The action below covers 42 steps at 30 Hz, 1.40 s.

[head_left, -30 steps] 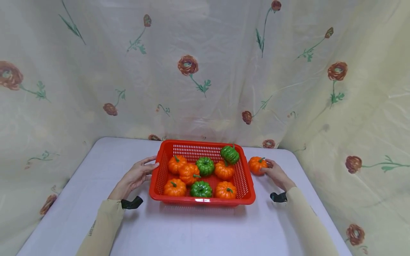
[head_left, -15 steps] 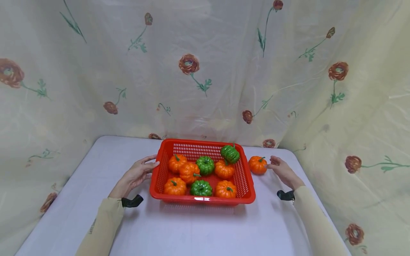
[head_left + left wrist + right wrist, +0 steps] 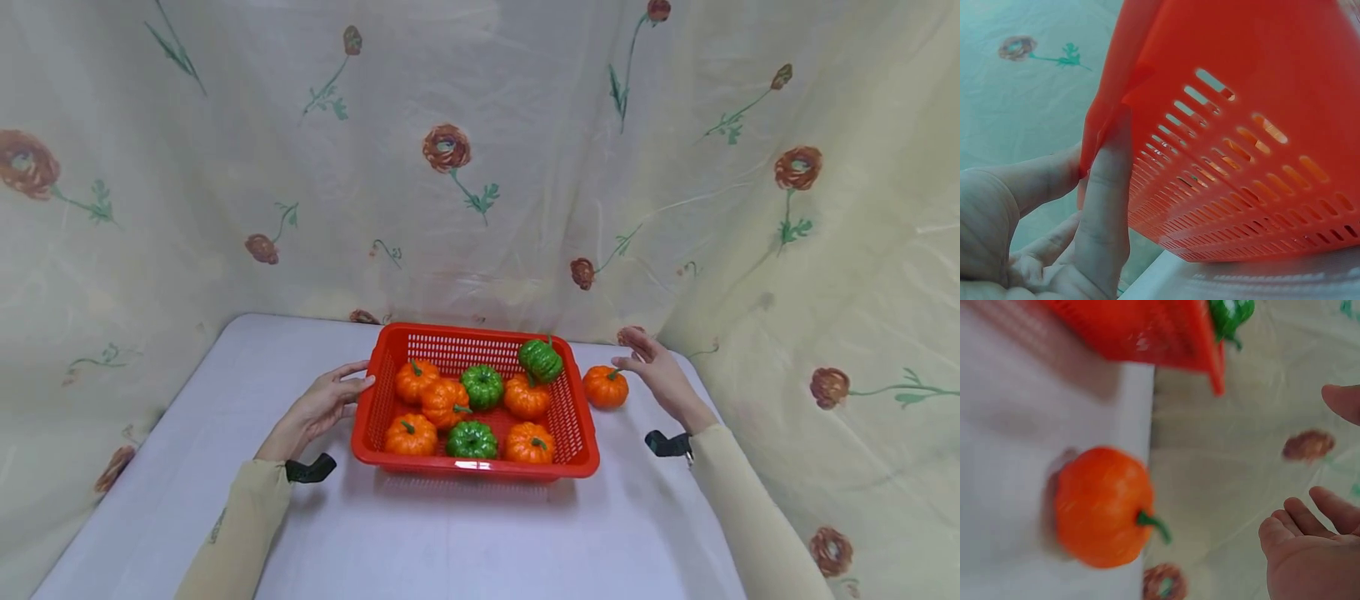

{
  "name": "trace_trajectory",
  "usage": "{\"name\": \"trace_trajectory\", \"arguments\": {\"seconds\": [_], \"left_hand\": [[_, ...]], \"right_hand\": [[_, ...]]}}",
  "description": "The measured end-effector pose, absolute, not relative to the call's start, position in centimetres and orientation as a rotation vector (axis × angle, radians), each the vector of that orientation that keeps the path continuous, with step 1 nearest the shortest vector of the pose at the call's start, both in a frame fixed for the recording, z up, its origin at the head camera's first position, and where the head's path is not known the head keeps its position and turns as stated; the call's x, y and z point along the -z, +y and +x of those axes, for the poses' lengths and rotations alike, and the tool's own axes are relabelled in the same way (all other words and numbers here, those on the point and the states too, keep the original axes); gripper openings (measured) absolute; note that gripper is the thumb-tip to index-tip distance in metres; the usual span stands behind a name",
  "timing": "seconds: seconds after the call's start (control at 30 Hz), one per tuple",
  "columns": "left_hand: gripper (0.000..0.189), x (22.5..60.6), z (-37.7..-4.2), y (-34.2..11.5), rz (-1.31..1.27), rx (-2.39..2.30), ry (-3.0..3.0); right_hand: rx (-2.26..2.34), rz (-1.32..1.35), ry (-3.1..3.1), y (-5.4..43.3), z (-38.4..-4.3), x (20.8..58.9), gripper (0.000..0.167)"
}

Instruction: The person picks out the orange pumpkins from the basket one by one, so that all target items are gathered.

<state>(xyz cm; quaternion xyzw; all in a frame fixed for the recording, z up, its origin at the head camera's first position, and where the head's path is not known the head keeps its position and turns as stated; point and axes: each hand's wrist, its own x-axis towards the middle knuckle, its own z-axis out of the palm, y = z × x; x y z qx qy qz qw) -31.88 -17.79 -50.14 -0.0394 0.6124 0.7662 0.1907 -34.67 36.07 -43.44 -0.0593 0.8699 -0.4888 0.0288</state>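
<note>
A red slotted basket (image 3: 581, 421) stands mid-table with several orange and green toy pumpkins in it. My left hand (image 3: 324, 405) rests with straight fingers against the basket's left wall (image 3: 1222, 156). One orange pumpkin (image 3: 605, 387) sits alone on the table just right of the basket, blurred in the right wrist view (image 3: 1102, 505). My right hand (image 3: 656, 369) hovers open above and to the right of that pumpkin, holding nothing; its fingers (image 3: 1310, 531) are loosely spread. A green pumpkin (image 3: 540, 360) leans on the basket's far right corner.
The white table (image 3: 465, 533) is ringed by a cream floral cloth backdrop (image 3: 480, 167) at the back and both sides. The table's right edge lies close to my right forearm (image 3: 750, 517). Black wrist straps (image 3: 309, 470) sit on both sleeves.
My right hand let go of the orange pumpkin beside the basket, then lifted up and back to the right. The pumpkin stays on the table. The left hand has not moved.
</note>
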Motion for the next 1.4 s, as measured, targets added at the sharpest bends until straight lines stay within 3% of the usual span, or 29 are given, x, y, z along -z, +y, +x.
{"name": "trace_trajectory", "arguments": {"seconds": [0.23, 0.67, 1.03, 1.4], "left_hand": [[0.075, 50.0, -31.8, -17.8, -0.087, -2.165, 1.709], [0.07, 50.0, -32.0, -17.8, -0.127, -2.163, 1.723], [0.068, 50.1, -32.1, -17.6, -0.107, -2.161, 1.73], [0.067, 50.1, -32.2, -17.8, -0.134, -2.16, 1.742]], "right_hand": [[1.522, -0.406, 2.595, 31.2, -33.7, 40.1, 0.077], [1.352, -0.734, 2.402, 23.0, -32.9, 37.8, 0.073], [0.954, -0.916, 2.32, 16.4, -33.4, 39.8, 0.072], [0.837, -0.934, 2.311, 14.0, -34.6, 42.2, 0.07]]}}
